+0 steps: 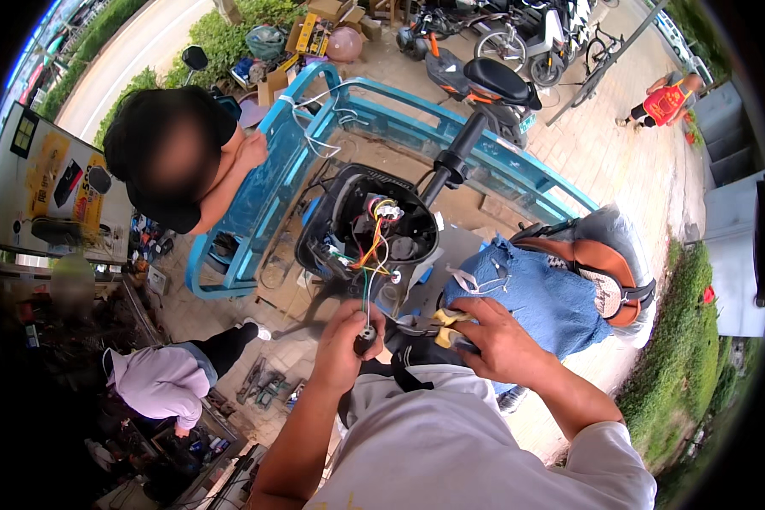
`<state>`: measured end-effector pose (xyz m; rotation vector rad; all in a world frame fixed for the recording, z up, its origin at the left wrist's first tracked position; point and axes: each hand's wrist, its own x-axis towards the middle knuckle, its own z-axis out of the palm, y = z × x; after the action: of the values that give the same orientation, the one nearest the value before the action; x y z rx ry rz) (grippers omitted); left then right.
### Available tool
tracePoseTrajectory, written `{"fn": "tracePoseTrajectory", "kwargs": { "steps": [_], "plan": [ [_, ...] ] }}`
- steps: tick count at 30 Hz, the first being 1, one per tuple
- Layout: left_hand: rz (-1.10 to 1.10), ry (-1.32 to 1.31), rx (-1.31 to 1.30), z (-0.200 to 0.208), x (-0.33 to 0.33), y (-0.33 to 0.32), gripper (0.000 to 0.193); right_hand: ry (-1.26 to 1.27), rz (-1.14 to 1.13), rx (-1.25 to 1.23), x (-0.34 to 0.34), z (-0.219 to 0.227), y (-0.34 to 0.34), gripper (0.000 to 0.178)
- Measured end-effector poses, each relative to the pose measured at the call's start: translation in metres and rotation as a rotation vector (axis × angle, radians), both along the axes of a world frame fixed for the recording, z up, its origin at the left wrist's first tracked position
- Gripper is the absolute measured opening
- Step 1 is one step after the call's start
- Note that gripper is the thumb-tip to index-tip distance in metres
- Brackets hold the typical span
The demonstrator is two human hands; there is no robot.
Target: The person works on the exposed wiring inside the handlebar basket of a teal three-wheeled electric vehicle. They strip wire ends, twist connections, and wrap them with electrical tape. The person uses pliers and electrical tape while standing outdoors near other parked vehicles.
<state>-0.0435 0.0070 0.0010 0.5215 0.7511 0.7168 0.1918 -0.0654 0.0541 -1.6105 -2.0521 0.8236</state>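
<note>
My left hand (342, 342) is closed around a small dark cylindrical part (366, 335). Thin green and white wires (374, 289) run from it up into the opened front housing (367, 223) of an electric scooter. In my right hand (503, 342) are pliers (447, 326) with yellow handles; their metal jaws point left toward the part. Whether the jaws touch anything I cannot tell. Inside the housing sit coloured wires and connectors. A black handlebar grip (461, 146) sticks up on the housing's right side.
A blue cart frame (374, 93) surrounds the scooter's front, with a person (178, 157) leaning on its left rail. Blue cloth (518, 289) and a brown seat (608, 276) lie to the right. Another person (161, 378) bends over at lower left; parked scooters (484, 81) stand behind.
</note>
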Motion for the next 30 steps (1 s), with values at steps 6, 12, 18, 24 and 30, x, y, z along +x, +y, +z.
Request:
{"fn": "tracePoseTrajectory", "kwargs": {
  "steps": [6,12,18,24,30],
  "plan": [
    [0.047,0.067,-0.035,-0.001,-0.005,-0.002,0.024,-0.263,0.200,0.081,-0.006,0.004,0.030,0.031],
    [-0.030,0.175,0.035,0.002,-0.003,0.000,0.027,-0.318,0.211,0.132,-0.012,0.002,0.035,0.028],
    [-0.074,0.108,-0.038,0.002,-0.005,0.004,0.027,-0.425,0.265,0.135,-0.012,0.011,0.041,0.018],
    [-0.137,0.087,-0.058,0.001,-0.002,0.008,0.026,-0.535,0.323,0.154,-0.009,0.020,0.047,0.011],
    [-0.106,0.053,-0.128,0.004,0.000,0.012,0.025,-0.559,0.398,0.202,-0.004,0.018,0.056,0.010]
  ]
}}
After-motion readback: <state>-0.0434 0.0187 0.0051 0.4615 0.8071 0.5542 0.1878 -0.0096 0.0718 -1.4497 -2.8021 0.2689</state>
